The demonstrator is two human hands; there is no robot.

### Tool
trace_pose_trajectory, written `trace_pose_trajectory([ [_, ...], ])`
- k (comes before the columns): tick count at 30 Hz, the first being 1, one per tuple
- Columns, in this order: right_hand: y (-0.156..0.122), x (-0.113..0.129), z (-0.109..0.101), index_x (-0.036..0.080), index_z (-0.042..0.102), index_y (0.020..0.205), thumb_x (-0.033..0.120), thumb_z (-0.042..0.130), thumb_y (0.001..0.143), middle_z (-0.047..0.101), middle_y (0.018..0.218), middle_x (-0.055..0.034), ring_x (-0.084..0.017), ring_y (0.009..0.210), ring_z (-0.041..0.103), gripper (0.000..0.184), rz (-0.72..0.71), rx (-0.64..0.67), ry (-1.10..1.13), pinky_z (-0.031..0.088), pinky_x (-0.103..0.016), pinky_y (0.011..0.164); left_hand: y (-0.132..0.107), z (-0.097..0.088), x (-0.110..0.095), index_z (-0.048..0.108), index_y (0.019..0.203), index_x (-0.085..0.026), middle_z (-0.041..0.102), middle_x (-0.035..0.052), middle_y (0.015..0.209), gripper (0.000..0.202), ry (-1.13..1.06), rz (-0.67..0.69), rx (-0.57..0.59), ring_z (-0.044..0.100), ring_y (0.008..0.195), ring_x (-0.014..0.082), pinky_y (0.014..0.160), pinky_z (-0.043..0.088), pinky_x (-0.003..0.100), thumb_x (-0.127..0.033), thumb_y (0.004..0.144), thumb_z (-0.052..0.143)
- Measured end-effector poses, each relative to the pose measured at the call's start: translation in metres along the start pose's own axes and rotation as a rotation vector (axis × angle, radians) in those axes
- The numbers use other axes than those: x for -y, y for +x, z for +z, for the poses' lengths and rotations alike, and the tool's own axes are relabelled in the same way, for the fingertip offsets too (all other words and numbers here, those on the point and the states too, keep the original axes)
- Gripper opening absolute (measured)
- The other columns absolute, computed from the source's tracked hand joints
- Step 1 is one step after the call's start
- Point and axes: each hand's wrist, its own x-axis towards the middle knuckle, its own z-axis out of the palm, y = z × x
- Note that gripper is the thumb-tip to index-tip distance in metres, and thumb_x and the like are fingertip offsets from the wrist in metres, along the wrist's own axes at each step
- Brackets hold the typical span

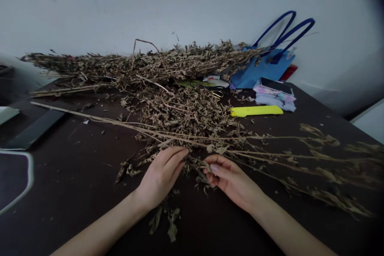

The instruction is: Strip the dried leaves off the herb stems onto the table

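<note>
Before me, a dried branching plant stalk lies across the table, its leafy twigs fanning out to the right. My left hand is at the near side of this stalk, fingers pressed together and bent. Whatever lies between its fingertips is hidden. Close by on the right, my right hand pinches some dried leaves between thumb and fingers. Beyond both hands spreads a loose heap of crumpled dried leaves. A few greener leaves lie nearer to me, below the left hand.
A thick bundle of dried stalks spans the back by the wall. Right of it are a blue bag, a phone on folded cloth, and a yellow strip. Gold-handled scissors lie behind the heap. A dark flat object is left.
</note>
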Motion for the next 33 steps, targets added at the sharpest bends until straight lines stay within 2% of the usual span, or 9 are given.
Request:
trace_pose_trajectory([
  [8, -0.0017, -0.0031, 0.0021, 0.015, 0.062, 0.088, 0.025, 0.066, 0.076, 0.063, 0.071, -0.0035, -0.005, 0.05, 0.049, 0.016, 0.011, 0.008, -0.023, 0.03, -0.017, 0.043, -0.0012, 0.0, 0.0003, 0.053, 0.111, -0.017, 0.059, 0.0081, 0.104, 0.025, 0.014, 0.011, 0.006, 0.055, 0.095, 0.0176, 0.083, 0.048, 0.033, -0.014, 0.086, 0.051],
  [15, -0.0002, -0.0036, 0.0019, 0.015, 0.062, 0.086, 0.026, 0.069, 0.074, 0.063, 0.069, -0.0032, -0.005, 0.048, 0.048, 0.018, 0.023, -0.001, -0.029, 0.027, -0.018, 0.042, -0.0023, 0.0074, 0.0022, 0.055, 0.105, -0.017, 0.061, 0.0064, 0.099, 0.02, 0.08, 0.089, 0.0, 0.056, 0.089, 0.0169, 0.078, 0.045, 0.032, -0.013, 0.087, 0.049],
  [25, -0.0013, -0.0033, 0.0032, 0.016, 0.062, 0.085, 0.027, 0.07, 0.073, 0.061, 0.064, -0.0019, -0.004, 0.045, 0.045, 0.018, 0.068, 0.012, 0.004, 0.021, -0.018, 0.042, -0.0008, 0.0054, 0.0006, 0.056, 0.099, -0.017, 0.063, 0.0038, 0.096, 0.013, 0.216, 0.171, 0.001, 0.057, 0.081, 0.0149, 0.073, 0.037, 0.03, -0.016, 0.089, 0.047],
  [33, 0.0011, -0.0076, 0.0002, 0.016, 0.063, 0.085, 0.029, 0.072, 0.072, 0.06, 0.064, -0.0017, -0.004, 0.047, 0.045, 0.021, 0.073, 0.028, 0.03, 0.023, -0.017, 0.043, 0.002, 0.0064, 0.0016, 0.054, 0.092, -0.015, 0.062, 0.003, 0.087, 0.007, 0.22, 0.179, -0.005, 0.055, 0.075, 0.0145, 0.069, 0.034, 0.029, -0.016, 0.088, 0.049],
])
